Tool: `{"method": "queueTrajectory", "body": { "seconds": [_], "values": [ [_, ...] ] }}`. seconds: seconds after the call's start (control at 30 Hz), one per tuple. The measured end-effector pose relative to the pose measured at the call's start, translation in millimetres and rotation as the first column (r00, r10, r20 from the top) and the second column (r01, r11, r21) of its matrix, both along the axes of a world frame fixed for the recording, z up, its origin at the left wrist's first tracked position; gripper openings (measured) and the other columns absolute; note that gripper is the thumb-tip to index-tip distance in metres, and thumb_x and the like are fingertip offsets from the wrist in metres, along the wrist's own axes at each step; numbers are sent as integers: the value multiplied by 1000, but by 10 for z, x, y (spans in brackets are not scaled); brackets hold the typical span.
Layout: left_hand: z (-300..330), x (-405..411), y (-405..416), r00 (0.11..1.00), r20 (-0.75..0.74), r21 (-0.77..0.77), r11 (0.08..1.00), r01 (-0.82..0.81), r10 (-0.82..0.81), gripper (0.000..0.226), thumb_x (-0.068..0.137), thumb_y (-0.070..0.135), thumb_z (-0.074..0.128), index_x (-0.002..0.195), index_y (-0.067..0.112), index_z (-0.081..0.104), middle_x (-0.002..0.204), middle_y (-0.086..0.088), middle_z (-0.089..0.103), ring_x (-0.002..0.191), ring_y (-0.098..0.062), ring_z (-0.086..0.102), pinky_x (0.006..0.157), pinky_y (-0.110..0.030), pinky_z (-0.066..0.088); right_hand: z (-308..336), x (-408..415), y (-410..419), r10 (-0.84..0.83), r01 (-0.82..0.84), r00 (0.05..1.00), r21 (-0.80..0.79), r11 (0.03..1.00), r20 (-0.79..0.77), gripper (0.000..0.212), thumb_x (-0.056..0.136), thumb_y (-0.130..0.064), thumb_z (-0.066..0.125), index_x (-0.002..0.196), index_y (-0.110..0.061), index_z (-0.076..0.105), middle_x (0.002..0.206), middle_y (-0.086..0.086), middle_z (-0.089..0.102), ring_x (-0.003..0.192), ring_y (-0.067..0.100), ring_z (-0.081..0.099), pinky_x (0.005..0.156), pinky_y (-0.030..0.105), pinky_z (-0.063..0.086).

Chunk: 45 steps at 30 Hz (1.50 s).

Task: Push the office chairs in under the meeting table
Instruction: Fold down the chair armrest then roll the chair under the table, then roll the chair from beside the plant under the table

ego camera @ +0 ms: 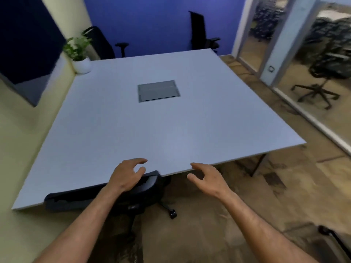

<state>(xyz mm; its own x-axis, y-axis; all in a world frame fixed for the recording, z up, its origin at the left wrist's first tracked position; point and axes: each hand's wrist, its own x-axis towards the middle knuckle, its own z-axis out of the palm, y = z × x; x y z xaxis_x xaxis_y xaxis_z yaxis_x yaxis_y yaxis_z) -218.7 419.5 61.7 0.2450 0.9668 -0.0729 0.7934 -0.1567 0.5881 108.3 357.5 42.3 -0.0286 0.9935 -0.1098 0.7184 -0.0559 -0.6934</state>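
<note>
Both hands, left hand (pixel 126 177) and right hand (pixel 206 178), spread, empty; near chair (pixel 98 196) tucked under pale table (pixel 152 130); blue wall (pixel 161 21) beyond.

A: State the desk (pixel 152 130) colour.
B: Pale grey, plain, no pattern. The inset panel (pixel 158 90) at its centre is darker grey.
A: Chairs?
B: The near chair (pixel 102 194) is black. The two far chairs, left (pixel 100 42) and right (pixel 199 29), are black also.
A: Walls?
B: The back wall (pixel 152 21) is blue. The left wall (pixel 22 149) is pale yellow and carries a dark navy panel (pixel 24 44).
A: Remaining items?
B: The plant (pixel 77 46) is green, its pot (pixel 82 65) white. The floor (pixel 266 186) is mottled brown and tan.
</note>
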Motion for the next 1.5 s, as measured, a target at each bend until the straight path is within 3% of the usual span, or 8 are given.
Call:
{"method": "queueTrajectory", "body": {
  "seconds": [0.23, 0.43, 0.57, 0.77, 0.93, 1.1, 1.3, 1.5],
  "values": [
    [224, 2140, -455, 943, 33, 82, 941, 327, -331, 40, 95, 52, 52, 131, 40, 63, 139, 15, 61, 130, -10, 52, 110, -34, 37, 407, 1698, -1265, -297, 304, 951, 95, 948, -85, 73, 79, -66, 59, 143, -34, 53, 131, -16, 64, 126, 3, 51, 110, 35, 42],
    [320, 3640, -1087, 838, 133, 84, 848, 523, -529, 44, 92, 58, 50, 128, 39, 66, 128, 18, 66, 117, -3, 59, 93, -23, 46, 638, 2910, -2403, -526, 532, 847, 143, 835, -80, 71, 79, -68, 57, 142, -34, 54, 126, -16, 64, 121, 6, 55, 105, 33, 44],
    [422, 5220, -1730, 663, 122, 110, 674, 731, -739, 45, 93, 50, 52, 130, 29, 68, 126, 12, 69, 113, -8, 64, 96, -37, 52, 656, 3950, -3493, -731, 727, 681, 156, 669, -43, 62, 86, -59, 62, 140, -28, 56, 129, -9, 64, 119, 17, 58, 106, 39, 45],
    [430, 7054, -2584, 413, 122, 129, 427, 895, -903, 50, 94, 50, 54, 132, 21, 66, 126, 0, 71, 110, -18, 67, 95, -39, 51, 587, 4990, -4711, -925, 918, 378, 143, 369, -38, 67, 86, -70, 53, 140, -31, 54, 138, -6, 53, 130, 11, 48, 103, 32, 41],
    [269, 8291, -3016, 233, 112, 124, 246, 961, -966, 47, 98, 50, 55, 137, 25, 60, 131, 1, 68, 74, -3, 64, 83, -32, 48, 427, 5708, -5371, -982, 969, 187, 161, 188, 25, 54, 95, -55, 57, 140, -26, 55, 139, -5, 55, 135, 11, 42, 108, 38, 43],
    [-91, 9557, -3312, 98, 134, 143, 117, 983, -986, 43, 100, 43, 59, 137, 22, 61, 135, 3, 64, 115, -17, 61, 92, -22, 41, 22, 6461, -5916, -985, 991, -10, 134, 13, 171, 52, 98, -46, 58, 140, -17, 57, 149, 3, 52, 142, 23, 37, 115, 42, 34],
    [-560, 10496, -3517, -166, -149, 43, -174, 984, -975, 55, 102, 52, 47, 145, 20, 54, 145, 0, 58, 133, -21, 49, 109, -37, 36, -543, 6920, -6235, -939, 999, 20, -53, 2, 342, 53, 100, -53, 49, 145, -24, 53, 159, 2, 41, 146, 28, 33, 118, 46, 29],
    [-950, 10633, -3588, -194, -243, -111, -171, 979, -950, 62, 100, 62, 39, 146, 23, 53, 149, -1, 55, 135, -21, 49, 108, -37, 40, -841, 6996, -6372, -856, 992, 108, -108, 61, 505, 51, 101, -62, 33, 136, -36, 60, 155, -8, 46, 146, 20, 34, 116, 41, 25]
  ]
}}
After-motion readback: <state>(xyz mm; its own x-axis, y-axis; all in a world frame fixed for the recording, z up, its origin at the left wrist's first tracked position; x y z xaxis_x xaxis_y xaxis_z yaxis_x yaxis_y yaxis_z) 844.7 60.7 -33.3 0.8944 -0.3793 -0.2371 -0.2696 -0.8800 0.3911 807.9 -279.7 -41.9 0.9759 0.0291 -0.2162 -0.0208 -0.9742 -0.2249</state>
